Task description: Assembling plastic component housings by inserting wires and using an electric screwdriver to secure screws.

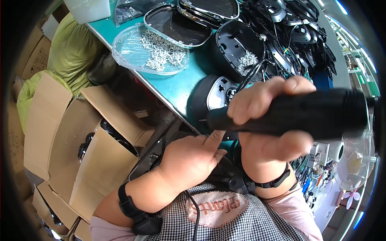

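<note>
My right hand (261, 108) is raised close to the camera, wrapped round a thick black cylindrical tool that looks like an electric screwdriver (317, 112). The tool lies almost level across the view and its right end is blurred. Below its narrower left end, my left hand (193, 156) is at the table edge with fingers bent together; whatever they hold, if anything, is hidden. Just beyond both hands, a round black plastic housing (203, 96) with a silvery inner part stands on the green table (171, 90). The tool and right hand partly cover it.
A clear plastic tray (122, 50) of loose screws lies left of a black shell (225, 36) with small silver parts in it. Black housings and cables (289, 32) pile up behind. Open cardboard boxes (52, 136) stand left; a fan (354, 164) is at right.
</note>
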A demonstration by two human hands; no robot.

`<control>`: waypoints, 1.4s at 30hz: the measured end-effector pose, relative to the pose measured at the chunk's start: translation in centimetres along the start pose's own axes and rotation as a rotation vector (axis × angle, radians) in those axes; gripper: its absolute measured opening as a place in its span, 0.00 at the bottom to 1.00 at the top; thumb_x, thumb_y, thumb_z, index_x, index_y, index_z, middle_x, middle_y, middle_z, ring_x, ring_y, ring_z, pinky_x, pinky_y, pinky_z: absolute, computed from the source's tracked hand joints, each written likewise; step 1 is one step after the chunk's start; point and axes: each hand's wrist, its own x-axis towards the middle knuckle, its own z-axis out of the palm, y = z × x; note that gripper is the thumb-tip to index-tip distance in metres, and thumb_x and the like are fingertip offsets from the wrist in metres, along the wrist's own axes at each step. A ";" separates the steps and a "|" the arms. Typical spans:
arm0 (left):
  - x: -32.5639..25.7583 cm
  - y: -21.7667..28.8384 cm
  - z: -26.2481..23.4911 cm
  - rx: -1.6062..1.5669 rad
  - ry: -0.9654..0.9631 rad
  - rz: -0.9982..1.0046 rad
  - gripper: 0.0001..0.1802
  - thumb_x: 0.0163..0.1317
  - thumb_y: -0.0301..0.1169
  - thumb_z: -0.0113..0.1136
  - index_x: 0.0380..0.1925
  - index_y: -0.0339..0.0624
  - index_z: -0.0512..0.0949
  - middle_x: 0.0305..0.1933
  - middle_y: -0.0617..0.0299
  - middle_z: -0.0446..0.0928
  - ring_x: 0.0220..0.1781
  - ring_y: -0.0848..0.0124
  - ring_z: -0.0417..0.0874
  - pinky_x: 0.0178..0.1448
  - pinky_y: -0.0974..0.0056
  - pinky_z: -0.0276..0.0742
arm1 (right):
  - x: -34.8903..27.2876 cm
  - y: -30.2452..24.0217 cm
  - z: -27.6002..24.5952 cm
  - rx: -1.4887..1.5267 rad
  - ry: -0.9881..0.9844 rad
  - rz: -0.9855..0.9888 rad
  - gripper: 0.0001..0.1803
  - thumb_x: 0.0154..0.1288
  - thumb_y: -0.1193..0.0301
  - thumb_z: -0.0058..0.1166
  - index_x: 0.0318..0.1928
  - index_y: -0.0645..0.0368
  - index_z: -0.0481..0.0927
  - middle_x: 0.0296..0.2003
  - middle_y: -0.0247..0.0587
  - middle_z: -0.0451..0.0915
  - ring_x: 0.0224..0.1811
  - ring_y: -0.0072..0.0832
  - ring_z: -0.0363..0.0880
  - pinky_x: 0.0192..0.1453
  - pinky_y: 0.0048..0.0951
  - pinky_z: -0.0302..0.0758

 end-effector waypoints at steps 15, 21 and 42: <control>3.1 2.5 -2.3 -1.926 0.137 -0.667 0.46 0.62 0.66 0.25 0.62 0.34 0.61 0.59 0.50 0.69 0.62 0.60 0.69 0.61 0.63 0.65 | 0.8 -7.4 -3.4 0.303 0.235 0.096 0.34 0.52 0.48 0.59 0.49 0.61 0.68 0.30 0.32 0.71 0.24 0.22 0.71 0.27 0.26 0.70; 2.8 3.5 -1.6 -1.771 -0.025 -0.582 0.51 0.59 0.70 0.26 0.66 0.37 0.53 0.64 0.50 0.62 0.64 0.63 0.63 0.67 0.61 0.56 | 0.2 -6.7 -4.5 0.344 0.221 0.123 0.37 0.54 0.43 0.55 0.52 0.60 0.67 0.31 0.32 0.71 0.26 0.23 0.71 0.29 0.28 0.70; 2.5 3.7 -0.2 -1.462 0.012 -0.648 0.09 0.63 0.32 0.56 0.34 0.36 0.74 0.26 0.60 0.73 0.19 0.82 0.64 0.22 0.77 0.60 | 0.8 -8.1 -7.4 0.356 0.328 0.052 0.33 0.57 0.45 0.54 0.49 0.61 0.67 0.29 0.31 0.69 0.25 0.20 0.69 0.28 0.24 0.68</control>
